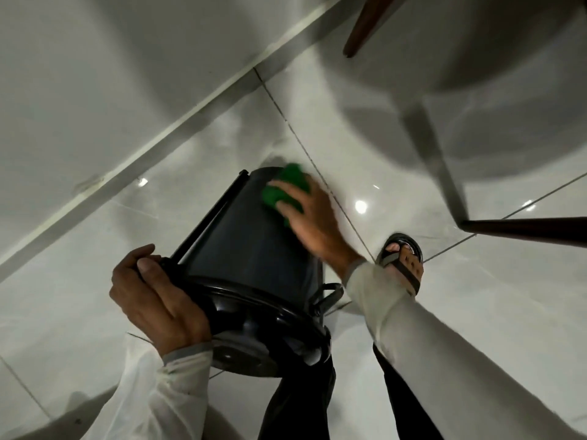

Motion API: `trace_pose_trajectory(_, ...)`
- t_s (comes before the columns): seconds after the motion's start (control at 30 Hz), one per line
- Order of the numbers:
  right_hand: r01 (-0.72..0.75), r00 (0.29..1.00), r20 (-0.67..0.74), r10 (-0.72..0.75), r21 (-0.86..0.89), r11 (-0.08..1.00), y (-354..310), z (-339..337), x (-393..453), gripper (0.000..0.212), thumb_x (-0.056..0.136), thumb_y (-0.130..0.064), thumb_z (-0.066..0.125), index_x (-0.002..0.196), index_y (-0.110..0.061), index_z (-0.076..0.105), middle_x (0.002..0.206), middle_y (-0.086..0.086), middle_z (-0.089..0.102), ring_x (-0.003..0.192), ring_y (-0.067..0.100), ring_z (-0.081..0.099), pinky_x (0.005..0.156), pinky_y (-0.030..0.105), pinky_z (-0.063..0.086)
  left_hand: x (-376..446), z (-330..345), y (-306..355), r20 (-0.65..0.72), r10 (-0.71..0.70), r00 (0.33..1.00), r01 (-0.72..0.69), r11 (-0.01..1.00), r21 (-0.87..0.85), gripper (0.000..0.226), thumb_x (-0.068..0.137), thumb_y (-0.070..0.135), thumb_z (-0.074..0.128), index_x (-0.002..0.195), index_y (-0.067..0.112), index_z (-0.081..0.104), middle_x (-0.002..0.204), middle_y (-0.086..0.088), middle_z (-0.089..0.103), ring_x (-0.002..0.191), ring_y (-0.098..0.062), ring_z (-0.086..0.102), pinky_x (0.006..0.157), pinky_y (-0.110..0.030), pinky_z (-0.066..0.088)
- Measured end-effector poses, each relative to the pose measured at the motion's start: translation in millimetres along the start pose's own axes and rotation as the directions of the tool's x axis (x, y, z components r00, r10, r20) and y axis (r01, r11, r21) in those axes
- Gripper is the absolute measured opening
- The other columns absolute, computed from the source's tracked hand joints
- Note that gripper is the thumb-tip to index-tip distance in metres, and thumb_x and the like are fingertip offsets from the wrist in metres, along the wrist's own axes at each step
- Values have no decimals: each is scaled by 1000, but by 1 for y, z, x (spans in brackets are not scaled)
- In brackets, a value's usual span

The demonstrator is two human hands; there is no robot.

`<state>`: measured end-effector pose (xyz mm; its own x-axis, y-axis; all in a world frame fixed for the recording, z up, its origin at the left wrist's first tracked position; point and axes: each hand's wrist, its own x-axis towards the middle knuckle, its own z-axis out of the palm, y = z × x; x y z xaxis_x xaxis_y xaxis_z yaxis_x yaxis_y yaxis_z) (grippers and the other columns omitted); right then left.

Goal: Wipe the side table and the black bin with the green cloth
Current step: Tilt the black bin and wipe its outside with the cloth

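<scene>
The black bin (244,246) is tilted toward me, lifted off the white tiled floor, its lid end nearest the camera. My left hand (155,300) grips the bin's rim and lid at the lower left. My right hand (308,217) presses the green cloth (286,188) flat against the upper part of the bin's side, near its base. The cloth is partly covered by my fingers. Two dark wooden legs of the side table (521,231) show at the top and the right; its top is out of view.
A white wall with a skirting board (178,128) runs diagonally at the left. My sandalled foot (403,262) stands on the glossy tiles right of the bin. My dark trouser legs are below the bin. A wooden leg (365,25) reaches down at the top.
</scene>
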<state>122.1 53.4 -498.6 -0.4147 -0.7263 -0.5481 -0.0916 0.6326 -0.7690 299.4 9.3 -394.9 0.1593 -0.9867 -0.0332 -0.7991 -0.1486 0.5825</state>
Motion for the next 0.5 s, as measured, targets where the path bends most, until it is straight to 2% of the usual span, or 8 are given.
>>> trace_pose_trajectory(0.07,346,934,88,-347,27,938,-23,6,-53,39,92,-29,65,131,-33,71,164,8,42,149,19,38,128,19,14,3,0,-3,4,23,1000,-23,1000,-8,39,109,26,31,122,3,60,106,-17,68,108,-29,52,94,-17,36)
trace_pose_trajectory(0.1,433,887,127,-444,104,895,-23,7,-81,40,89,-29,65,128,-36,70,165,1,39,150,9,34,127,15,10,5,0,-4,9,33,999,-33,999,-12,38,110,25,32,122,2,59,103,-14,66,106,-23,52,92,-12,35)
trace_pose_trajectory(0.17,417,876,160,-455,224,881,0,1,-115,45,84,-21,64,124,-41,67,164,-14,34,154,2,27,129,20,14,3,-3,-7,11,48,999,-48,998,-31,37,110,24,32,122,2,59,102,-9,64,101,-6,51,90,-5,33)
trace_pose_trajectory(0.23,215,968,67,-242,271,938,31,-3,-112,44,81,-14,58,118,-37,63,157,-12,38,149,6,35,126,25,28,1,-6,-12,0,41,999,-41,998,-45,37,110,24,33,122,2,60,103,-7,62,98,6,52,89,-2,32)
trace_pose_trajectory(0.3,-104,990,-45,132,399,911,55,-1,-80,39,84,-10,49,116,-30,56,145,4,46,131,15,50,110,24,47,0,-9,-21,-5,41,999,-41,998,-46,36,110,24,33,121,3,60,104,-11,63,97,10,52,91,-3,34)
trace_pose_trajectory(0.37,-322,898,-57,437,592,739,74,3,-42,30,95,-4,43,117,-22,52,129,11,52,109,21,54,83,24,51,-4,-10,-28,12,72,997,-72,997,-34,37,111,25,33,118,3,62,106,-14,64,99,0,51,96,-15,37)
trace_pose_trajectory(0.4,-369,854,-35,519,661,653,82,4,-27,27,99,-2,41,118,-18,51,122,13,53,102,22,53,76,27,48,-7,-11,-30,19,103,994,-103,994,-23,38,110,25,32,115,4,63,105,-11,63,100,-5,49,97,-24,38)
trace_pose_trajectory(0.5,-409,794,-8,608,731,545,90,-2,-6,32,101,-1,43,129,-9,57,113,15,58,94,25,57,67,28,49,-16,-15,-31,69,225,972,-228,973,41,41,109,20,30,104,3,67,102,-5,60,102,-8,43,97,-37,36)
